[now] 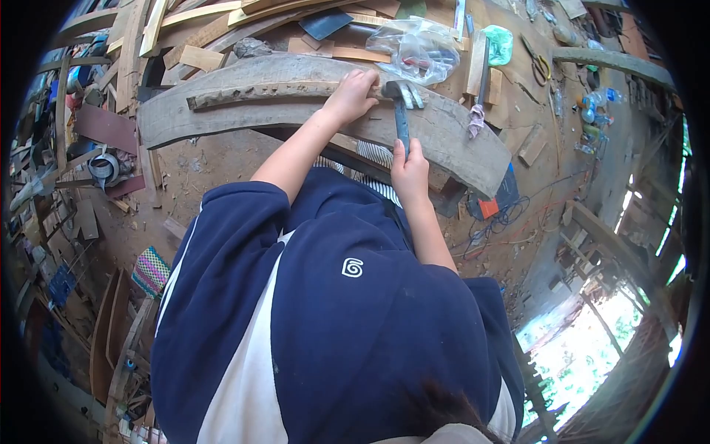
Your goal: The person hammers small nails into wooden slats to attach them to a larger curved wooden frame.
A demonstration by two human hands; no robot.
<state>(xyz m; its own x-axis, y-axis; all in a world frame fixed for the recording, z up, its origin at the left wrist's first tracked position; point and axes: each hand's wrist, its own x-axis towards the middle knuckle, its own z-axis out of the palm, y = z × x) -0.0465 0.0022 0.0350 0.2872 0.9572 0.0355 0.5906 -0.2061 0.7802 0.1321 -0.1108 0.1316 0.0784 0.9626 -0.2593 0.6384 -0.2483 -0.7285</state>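
My right hand [410, 174] is wrapped round the blue-grey handle of a claw hammer [401, 126]. The hammer's head lies over the right end of a narrow wooden strip [259, 92], with its pale claw pointing right. Beside the head, my left hand [353, 96] grips that strip near the same end. Rough and slightly bent, the strip rests lengthwise on a wide curved grey plank [296, 117] in front of me. A small dark mark shows on the plank just below the left hand.
Behind the plank lie a clear plastic bag [418, 53], a green bag [498, 44] and several wood offcuts [202, 58]. A dark rod [484, 70] leans at the plank's right. Scissors [536, 63] and plastic bottles [592, 111] are farther right. Cables [481, 237] trail over the dirt floor.
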